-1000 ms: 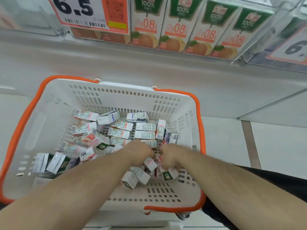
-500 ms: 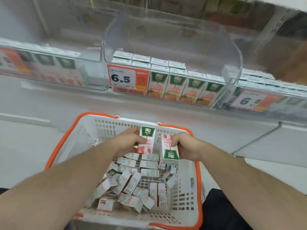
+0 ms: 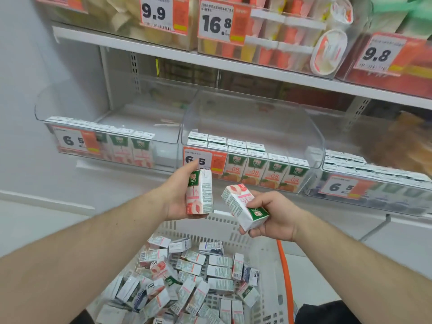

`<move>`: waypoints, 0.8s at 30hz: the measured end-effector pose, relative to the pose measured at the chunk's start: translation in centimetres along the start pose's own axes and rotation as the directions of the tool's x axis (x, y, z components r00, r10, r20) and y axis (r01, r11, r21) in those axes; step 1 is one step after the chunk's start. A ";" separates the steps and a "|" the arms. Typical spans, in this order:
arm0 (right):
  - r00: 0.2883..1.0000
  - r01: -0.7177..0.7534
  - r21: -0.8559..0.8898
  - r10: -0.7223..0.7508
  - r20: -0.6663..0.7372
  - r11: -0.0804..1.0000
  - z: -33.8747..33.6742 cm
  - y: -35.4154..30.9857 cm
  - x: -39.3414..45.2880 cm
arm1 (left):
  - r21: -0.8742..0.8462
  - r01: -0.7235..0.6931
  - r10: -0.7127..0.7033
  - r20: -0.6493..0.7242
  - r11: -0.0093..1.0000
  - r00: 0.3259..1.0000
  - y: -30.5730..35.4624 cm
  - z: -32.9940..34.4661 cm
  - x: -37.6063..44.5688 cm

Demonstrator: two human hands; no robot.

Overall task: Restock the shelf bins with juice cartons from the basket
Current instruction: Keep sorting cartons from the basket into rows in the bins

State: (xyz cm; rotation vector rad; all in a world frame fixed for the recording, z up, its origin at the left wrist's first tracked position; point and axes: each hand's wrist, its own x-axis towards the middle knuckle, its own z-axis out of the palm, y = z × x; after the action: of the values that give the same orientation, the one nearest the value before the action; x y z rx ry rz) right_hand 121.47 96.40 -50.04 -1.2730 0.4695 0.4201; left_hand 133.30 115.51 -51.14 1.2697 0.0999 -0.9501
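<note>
Both forearms reach forward and up from the lower corners of the view, meeting above the far rim of the white basket (image 3: 268,253) with the orange handle. The left hand (image 3: 180,195) is raised with its palm turned toward the right, thumb up near the price tag, fingers wrapped behind an upright juice carton (image 3: 199,192) whose green top points up and whose peach picture sits at the bottom. The right hand (image 3: 271,216) sits slightly lower and just beside it, knuckles outward, fingers curled over a second carton (image 3: 244,206) that is tilted and turned over, its green end pointing down toward the right and its peach end up toward the left. The two cartons are close but apart. Below the hands, the basket holds a loose heap of cartons (image 3: 194,277) lying at all angles. Straight ahead, the middle clear bin (image 3: 313,141) carries a front row of upright green-topped cartons (image 3: 264,171) with more rows behind on its left, and a 6.5 price tag (image 3: 198,160) on its front. The left bin (image 3: 46,111) holds a single front row, and the right bin (image 3: 374,190) is packed with cartons. The shelf above (image 3: 233,64) carries other packaged goods behind tags reading 9.9, 16.8 and 9.8.
</note>
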 end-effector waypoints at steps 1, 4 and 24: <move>0.999 0.044 -0.076 -0.044 -0.007 0.996 0.3 -0.3 0.0 | 0.039 0.001 -0.001 -0.008 0.999 1.000 0.5 0.0 -0.2; 0.982 0.137 -0.204 -0.159 -0.097 0.969 1.2 -1.3 0.5 | 0.173 -0.003 0.004 -0.003 0.985 1.000 1.9 -0.4 -1.0; 0.714 0.499 -0.679 -0.700 -0.030 0.538 10.7 -5.8 2.9 | 0.686 -0.593 0.536 0.340 0.421 0.773 3.7 -6.6 -2.7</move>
State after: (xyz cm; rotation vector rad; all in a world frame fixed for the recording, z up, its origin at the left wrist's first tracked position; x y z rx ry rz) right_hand 128.15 105.53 -44.64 -2.0862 0.0816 -0.2737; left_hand 136.80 122.40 -49.14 1.8798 -0.8655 -0.3951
